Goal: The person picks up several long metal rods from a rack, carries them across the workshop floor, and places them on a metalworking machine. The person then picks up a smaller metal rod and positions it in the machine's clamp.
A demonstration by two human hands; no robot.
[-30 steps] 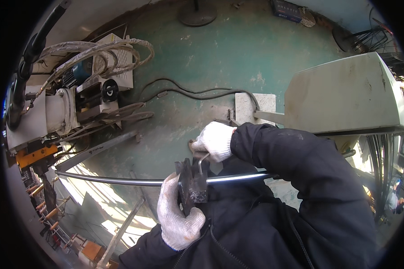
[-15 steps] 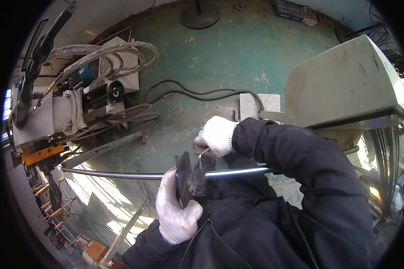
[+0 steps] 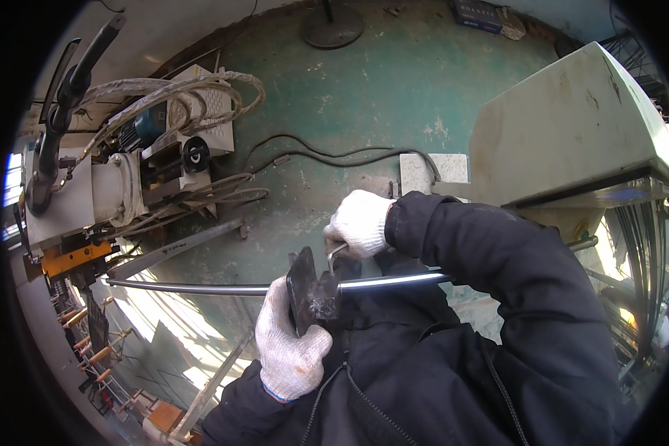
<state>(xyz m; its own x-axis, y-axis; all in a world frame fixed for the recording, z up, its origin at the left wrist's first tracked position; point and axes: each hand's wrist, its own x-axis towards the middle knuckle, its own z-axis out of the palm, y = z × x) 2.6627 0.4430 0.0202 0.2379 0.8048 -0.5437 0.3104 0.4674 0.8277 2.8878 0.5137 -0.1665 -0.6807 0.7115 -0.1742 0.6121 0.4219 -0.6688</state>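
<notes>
My left hand [image 3: 290, 360], in a white knit glove, is closed around a black metal block with an upright plate [image 3: 300, 279]. A long shiny metal rod [image 3: 201, 288] runs crosswise in front of my body and passes through or behind this block; the contact is hidden. Above the block, my right hand [image 3: 359, 224], also gloved in white, grips a bent hex key [image 3: 332, 256]. The key's lower end meets the top of the block, next to the plate. My right fingers curl around its upper part and hide it.
At left stands a machine [image 3: 111, 189] with hoses and an orange part [image 3: 74, 257]. A grey metal cabinet [image 3: 565, 134] rises at right, beside hanging dark strips [image 3: 641, 260]. A black cable [image 3: 327, 158] crosses the green floor [image 3: 372, 89]. A round base [image 3: 332, 31] stands far off.
The top of the hex key has swung slightly to the right with my right hand. My left hand keeps its hold on the block. The view has shifted slightly.
</notes>
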